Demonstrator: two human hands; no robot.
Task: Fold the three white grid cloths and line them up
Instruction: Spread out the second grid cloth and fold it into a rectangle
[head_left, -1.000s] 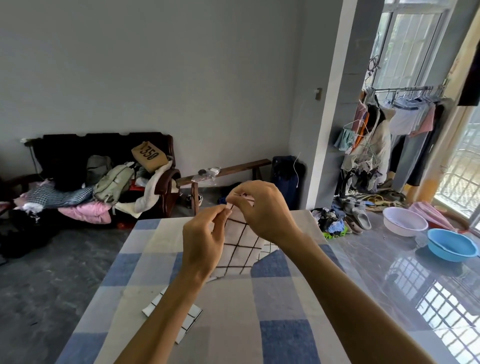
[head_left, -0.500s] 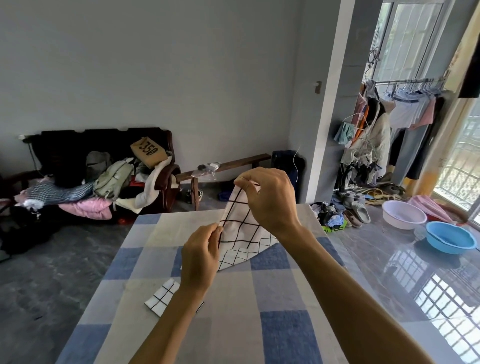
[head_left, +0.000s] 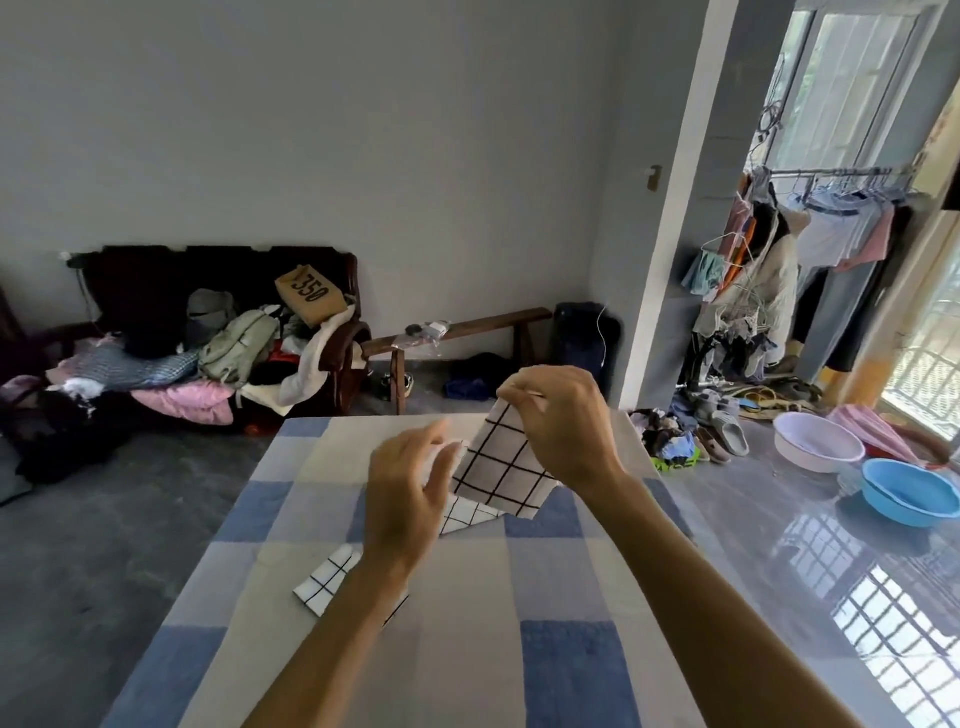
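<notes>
Head view: my left hand (head_left: 405, 493) is blurred, fingers loosely spread beside the hanging white black-grid cloth (head_left: 501, 467), grip unclear. My right hand (head_left: 563, 421) pinches its top corner above the blue checked table (head_left: 566, 670); I'd catch the matching corner, level the edges, then lay it down.

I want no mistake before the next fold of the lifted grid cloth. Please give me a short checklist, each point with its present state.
1. Right hand pinches the top corner of the lifted cloth: ok.
2. Left hand holds the cloth: not ok, its blurred fingers look open beside the edge.
3. Lifted cloth hangs free of the table: ok.
4. Lifted cloth's edges are matched: cannot tell.
5. Folded cloth lies flat near the left forearm: ok, partly hidden.
6. Third cloth lies under the lifted one; folded or not: cannot tell.
</notes>
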